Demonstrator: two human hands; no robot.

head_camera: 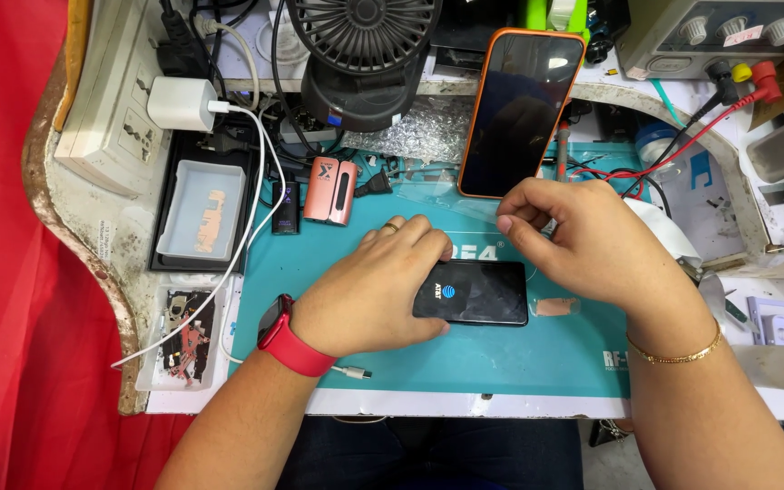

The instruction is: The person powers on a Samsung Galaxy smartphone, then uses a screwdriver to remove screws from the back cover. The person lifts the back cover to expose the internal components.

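Head view of a teal rubber work mat (501,354) on a cluttered white table (465,404). The left hand (374,290), wearing a red wrist band with a dark watch (285,338), lies flat over the left end of a black glossy smartphone (483,292) resting face-up near the mat's centre; its fingers are spread and pressing down rather than closed round the phone. The right hand (583,238), with a thin gold bracelet (678,352) at the wrist, hovers just above the phone's upper right edge, thumb and forefinger pinched together on a thin clear film (451,204), barely visible, that runs left over the mat. Open mat shows only in front of the phone, toward the table's near edge, and in a strip to the left; a white cable (251,195) runs down that left side from a white square charger (181,102). Behind the hands, a second phone in an orange case (519,113) leans upright, dark screen forward, beside a black desk fan (360,59). A rose-coloured rectangular device (330,191) stands on the mat's back left edge, and a shallow white tray (201,210) lies beyond it. Red and black test leads (700,132) cross the back right corner. White printed lettering marks the mat at its lower right and behind the left hand. A small pink sliver (555,307) lies just right of the phone.
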